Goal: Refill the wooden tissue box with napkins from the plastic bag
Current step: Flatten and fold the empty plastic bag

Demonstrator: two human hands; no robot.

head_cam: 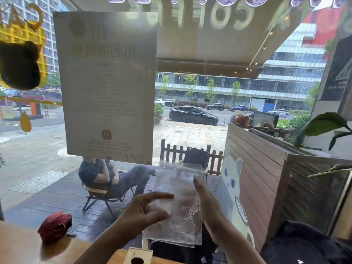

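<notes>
A clear plastic bag (177,202) is held upright in the air in front of the window; it looks empty and see-through. My left hand (146,208) pinches its left edge with thumb and fingers. My right hand (204,202) lies flat against its right side, fingers pointing up. Below, at the bottom edge of the view, stands a pale wooden tissue box (140,255) with a round hole in its face, resting on the wooden counter (22,244). No napkins are visible.
A dark red folded object (55,226) lies on the counter at the left. A large window with a paper poster (108,86) is straight ahead; a person sits in a chair outside. A dark garment (304,244) and plant leaves (323,126) are at the right.
</notes>
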